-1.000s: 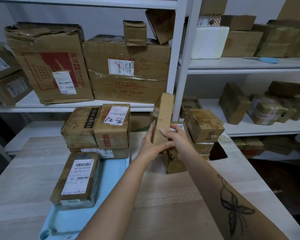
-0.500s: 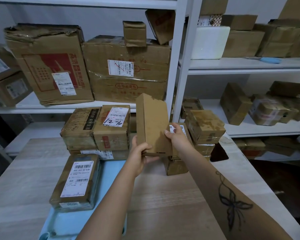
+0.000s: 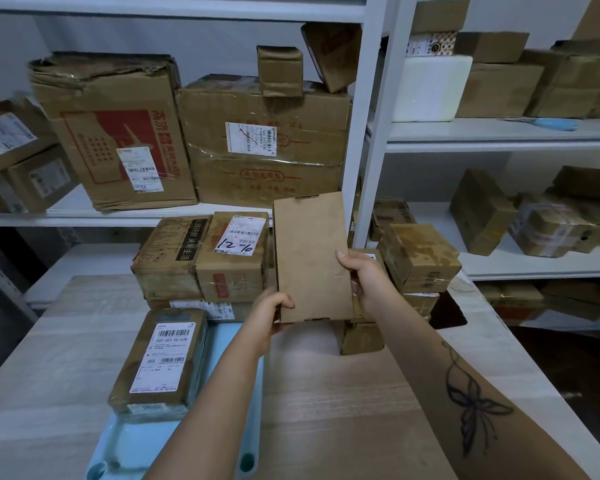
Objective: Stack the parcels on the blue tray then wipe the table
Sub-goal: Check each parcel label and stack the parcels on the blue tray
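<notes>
STEP: flat parcel (image 3: 310, 258) is being held upright over the table (image 3: 326, 410), just beyond the blue tray (image 3: 222, 344) | GRIP: lower corner is being gripped by left hand (image 3: 270, 311), right edge by right hand (image 3: 369, 278) | NEXT: best being laid broad-face down — squared beside the labelled parcel (image 3: 161, 358)

Dim, cool indoor light, soft, seemingly from overhead; no hard shadows. Flat carton (image 3: 309, 258) between left hand (image 3: 269, 311) and right hand (image 3: 368, 282) evenly lit, no glare. White block (image 3: 430, 88) above right hand slightly blown out. Murky dark far left of left hand and low right of right hand. Shelf post (image 3: 378, 133) bows, wide-angle. Edges soft, centre sharp.
</notes>
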A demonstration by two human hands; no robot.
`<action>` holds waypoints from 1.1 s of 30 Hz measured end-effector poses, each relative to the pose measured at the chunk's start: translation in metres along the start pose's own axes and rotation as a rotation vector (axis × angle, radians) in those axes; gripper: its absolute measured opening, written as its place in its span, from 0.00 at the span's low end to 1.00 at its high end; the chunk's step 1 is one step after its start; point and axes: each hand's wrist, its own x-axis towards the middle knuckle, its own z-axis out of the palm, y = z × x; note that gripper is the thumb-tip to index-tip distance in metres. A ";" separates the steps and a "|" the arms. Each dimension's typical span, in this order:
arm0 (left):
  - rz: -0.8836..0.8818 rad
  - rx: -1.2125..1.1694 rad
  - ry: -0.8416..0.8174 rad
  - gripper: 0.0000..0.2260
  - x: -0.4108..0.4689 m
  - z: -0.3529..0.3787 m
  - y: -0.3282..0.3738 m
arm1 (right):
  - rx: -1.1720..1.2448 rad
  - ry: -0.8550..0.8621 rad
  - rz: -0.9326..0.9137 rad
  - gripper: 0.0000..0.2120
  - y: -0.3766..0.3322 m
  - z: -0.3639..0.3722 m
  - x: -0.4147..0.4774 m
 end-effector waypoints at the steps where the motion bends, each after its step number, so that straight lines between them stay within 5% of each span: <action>1: 0.012 0.038 0.014 0.13 -0.001 0.001 0.002 | -0.006 0.002 -0.015 0.11 -0.001 0.000 0.000; 8: 0.223 0.182 0.039 0.27 -0.004 0.017 0.015 | -0.075 0.076 -0.094 0.19 0.001 -0.001 0.001; 12: 0.261 0.205 -0.010 0.23 -0.009 0.027 0.027 | -0.077 0.067 -0.129 0.23 0.005 0.000 -0.001; 15: 0.190 0.103 -0.016 0.16 -0.011 0.031 0.039 | -0.106 0.038 -0.147 0.23 0.005 -0.002 -0.002; 20: 0.105 -0.200 -0.002 0.34 -0.010 0.028 0.053 | -0.232 0.064 -0.198 0.25 0.004 -0.009 -0.005; 24: 0.092 -0.312 0.066 0.39 -0.010 0.023 0.057 | -0.320 0.081 -0.244 0.26 0.008 -0.012 -0.007; 33: 0.079 -0.304 0.174 0.07 -0.014 0.016 0.049 | -0.590 0.189 -0.425 0.30 0.008 -0.003 -0.012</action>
